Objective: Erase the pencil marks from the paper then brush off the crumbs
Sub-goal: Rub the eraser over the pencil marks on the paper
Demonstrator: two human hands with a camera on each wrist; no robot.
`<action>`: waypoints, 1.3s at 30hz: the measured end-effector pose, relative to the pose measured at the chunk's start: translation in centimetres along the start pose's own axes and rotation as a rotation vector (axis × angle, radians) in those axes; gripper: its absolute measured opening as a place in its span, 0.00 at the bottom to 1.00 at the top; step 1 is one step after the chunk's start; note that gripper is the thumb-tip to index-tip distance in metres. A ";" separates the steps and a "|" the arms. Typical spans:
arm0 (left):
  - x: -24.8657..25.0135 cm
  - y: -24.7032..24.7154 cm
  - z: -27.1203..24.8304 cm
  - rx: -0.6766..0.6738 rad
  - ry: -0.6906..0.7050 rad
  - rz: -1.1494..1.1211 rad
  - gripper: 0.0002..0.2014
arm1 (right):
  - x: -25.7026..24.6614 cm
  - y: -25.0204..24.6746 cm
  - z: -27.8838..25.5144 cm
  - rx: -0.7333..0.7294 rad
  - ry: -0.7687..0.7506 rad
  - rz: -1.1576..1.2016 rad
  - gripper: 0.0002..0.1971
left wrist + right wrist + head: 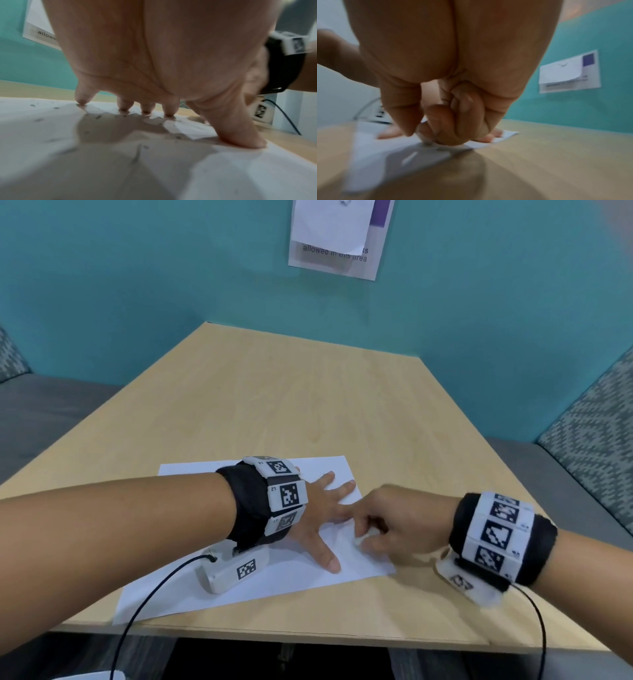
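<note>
Two words, "allowed" and "area", are all we can read on the wall notice point(337, 251). Our left hand point(317, 517) lies spread, fingertips point(124, 108) and thumb pressing the paper point(239, 583), which sits near the front edge of the table point(308, 392). Our right hand point(399, 523) is curled tight, pinching a small white eraser point(363, 540) down on the sheet's right edge. Grey crumbs point(38, 119) dot the paper.

Table point(308, 392): I see a light wood top against a teal wall.
Paper point(191, 594): one white sheet lies flat near my edge, skewed.
Crumbs point(38, 119): I make out small dark specks scattered across the sheet.
</note>
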State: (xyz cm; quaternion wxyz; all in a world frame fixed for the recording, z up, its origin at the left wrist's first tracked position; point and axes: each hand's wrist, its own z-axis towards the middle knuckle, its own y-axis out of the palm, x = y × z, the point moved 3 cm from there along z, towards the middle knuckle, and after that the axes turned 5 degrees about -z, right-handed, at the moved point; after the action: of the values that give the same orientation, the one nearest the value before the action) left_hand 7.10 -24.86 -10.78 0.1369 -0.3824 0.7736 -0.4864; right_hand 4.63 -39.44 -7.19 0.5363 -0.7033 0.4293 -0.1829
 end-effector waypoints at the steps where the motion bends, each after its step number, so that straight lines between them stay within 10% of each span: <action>1: 0.0 0.1 0.0 -0.002 -0.001 0.000 0.52 | 0.7 -0.5 0.0 0.036 0.047 -0.007 0.03; 39: 0.0 0.0 -0.3 0.030 0.017 -0.015 0.46 | -1.4 0.4 0.2 -0.053 -0.042 0.004 0.03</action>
State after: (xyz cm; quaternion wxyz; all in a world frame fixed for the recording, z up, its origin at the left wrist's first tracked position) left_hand 6.90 -24.67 -10.63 0.1326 -0.3821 0.7643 -0.5023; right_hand 3.86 -38.22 -7.40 0.5266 -0.7201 0.4242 -0.1556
